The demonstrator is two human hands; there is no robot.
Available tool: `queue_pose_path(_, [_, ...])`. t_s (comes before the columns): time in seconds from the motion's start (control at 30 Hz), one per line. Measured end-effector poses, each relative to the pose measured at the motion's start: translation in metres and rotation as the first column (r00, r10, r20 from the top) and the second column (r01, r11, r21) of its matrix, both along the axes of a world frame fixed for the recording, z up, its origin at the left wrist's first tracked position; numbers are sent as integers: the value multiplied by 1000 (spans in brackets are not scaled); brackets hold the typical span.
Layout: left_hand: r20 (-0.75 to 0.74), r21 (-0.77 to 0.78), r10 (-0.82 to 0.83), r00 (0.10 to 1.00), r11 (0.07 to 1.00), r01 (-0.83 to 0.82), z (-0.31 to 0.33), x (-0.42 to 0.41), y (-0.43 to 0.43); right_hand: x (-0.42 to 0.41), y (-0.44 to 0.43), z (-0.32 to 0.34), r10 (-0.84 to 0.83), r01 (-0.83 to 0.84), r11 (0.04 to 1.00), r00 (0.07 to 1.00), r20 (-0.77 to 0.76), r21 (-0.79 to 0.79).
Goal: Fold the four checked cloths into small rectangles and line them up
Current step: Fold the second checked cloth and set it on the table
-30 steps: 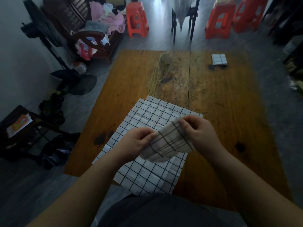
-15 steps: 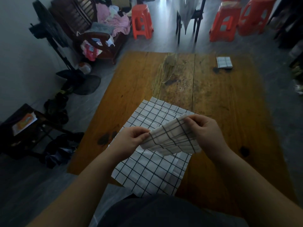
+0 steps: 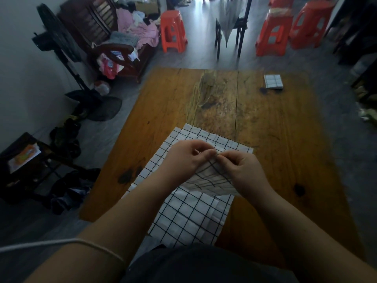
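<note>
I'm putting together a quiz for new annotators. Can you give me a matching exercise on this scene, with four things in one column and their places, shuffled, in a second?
Things
1. half-folded cloth
2. small folded cloth
3. spread cloths
4. orange stools

Places
A. on the floor beyond the table
B. flat at the table's near edge
C. pinched by the left hand and right hand
D. far right of the tabletop

Pairs: 1-C, 2-D, 3-B, 4-A
</note>
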State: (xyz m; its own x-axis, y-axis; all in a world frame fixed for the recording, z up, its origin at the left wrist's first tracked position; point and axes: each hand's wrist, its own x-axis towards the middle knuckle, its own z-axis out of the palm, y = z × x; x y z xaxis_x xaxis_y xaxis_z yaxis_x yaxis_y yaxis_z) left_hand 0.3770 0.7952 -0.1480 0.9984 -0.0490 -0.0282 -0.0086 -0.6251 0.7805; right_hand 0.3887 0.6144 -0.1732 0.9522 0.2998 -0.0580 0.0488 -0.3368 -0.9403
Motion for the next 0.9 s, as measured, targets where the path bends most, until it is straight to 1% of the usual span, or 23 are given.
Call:
queue_pose_path(0.13, [49,-65,77,996,995,-74,-7,2,-8,2,-2,0,-6,7,1000,1000,-23,22])
queue_pose_path(0.2, [49,-74,105,993,992,-102,-10,2,-6,3,-3,-1,13,-13,1000,1000,-25,3])
queue_pose_path(0.3, [18,-53,84,996,995,-83,-12,1,-7,1,-4,-2,25,-25,1000,1000,-13,-5])
queue_pose_path(0.37, [7,-85,58,998,995,-57,-10,0,-9,0,-4,-1,27,-27,1000,1000,-7,11])
queue_pose_path(0.5, [36,-78,14,999,997,-12,-9,-2,-8,3,-4,0,59,-56,996,997,40,-73])
queue_pose_path(0.67, [70,-73,122,990,991,-116,-2,1,-4,3,-10,-5,115,-106,983,992,55,-148])
queue_pose_path(0.8, [78,-78,180,981,982,-174,9,5,12,3,-16,-10,117,-107,979,992,48,-173])
queue_pose_path(0.9, [79,-155,275,958,953,-261,16,5,26,4,-21,-11,134,-122,971,990,42,-207])
